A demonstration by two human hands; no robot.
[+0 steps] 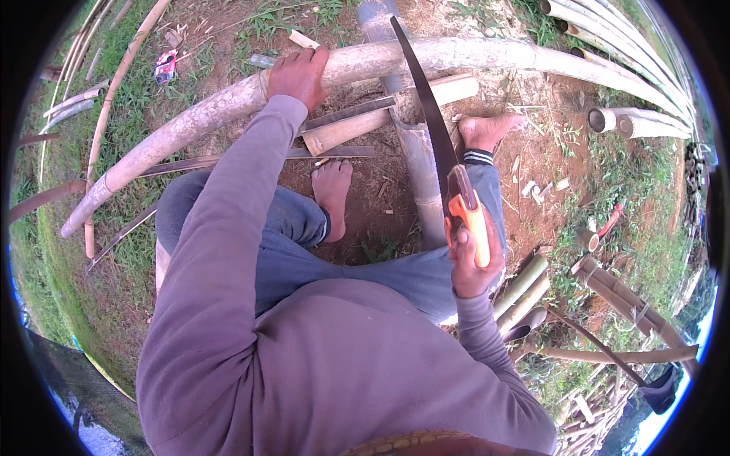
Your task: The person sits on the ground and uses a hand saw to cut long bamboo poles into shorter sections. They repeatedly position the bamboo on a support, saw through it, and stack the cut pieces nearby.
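A long, pale bamboo pole (464, 55) runs across in front of me, curving through the view from lower left to far right. My left hand (299, 76) is closed over the top of it, left of the middle. My right hand (479, 262) grips the orange handle of a handsaw (435, 125). The saw's dark blade points forward and crosses the pole's line of sight; whether the teeth touch the pole I cannot tell. Beneath the pole lies a thicker greyish bamboo (417, 163), running from between my legs away from me.
Split bamboo pieces (346, 131) lie between my bare feet. Stacked bamboo poles (646, 45) are at far right, with short cut lengths (523, 289) nearer my right side. A red-handled tool (610, 220) rests on the grass. Thin poles (114, 114) and a small colourful packet (165, 67) are at left.
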